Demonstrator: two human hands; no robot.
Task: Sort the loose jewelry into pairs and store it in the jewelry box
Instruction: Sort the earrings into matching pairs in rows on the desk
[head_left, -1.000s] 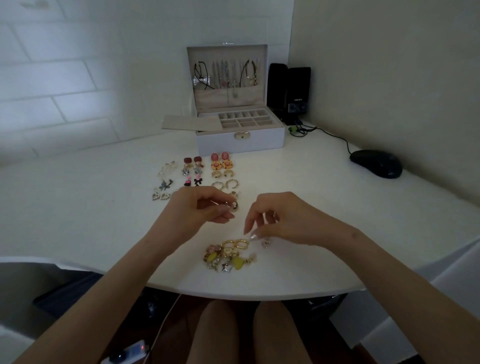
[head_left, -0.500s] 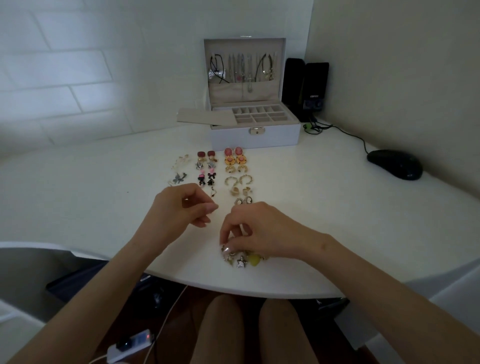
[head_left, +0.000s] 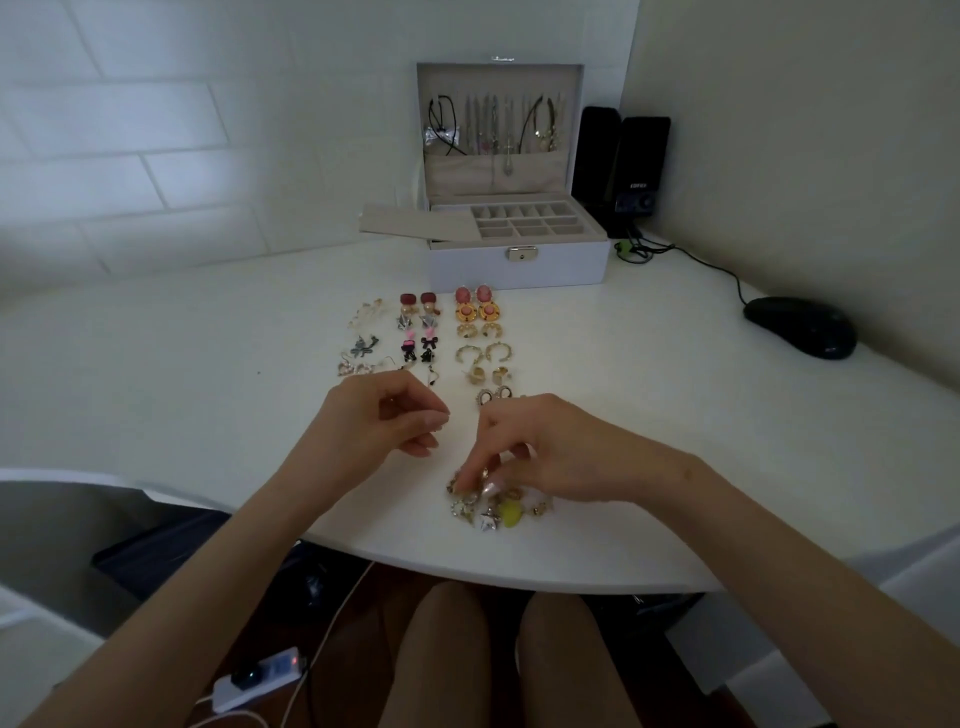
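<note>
Two hands: right hand pinches into jewelry pile; left hand beside, grip unclear.

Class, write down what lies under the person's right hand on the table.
Under the right hand lies the loose jewelry pile on the table: a yellow piece and a silver star-shaped piece show at its near edge. Whatever sits directly beneath the hand is covered.

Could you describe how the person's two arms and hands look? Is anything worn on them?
Both forearms are bare up to the frame edge: no sleeves, watch or bracelet show. The left hand and right hand have long, pale, glossy nails. Whether a ring is worn, I cannot tell.
</note>
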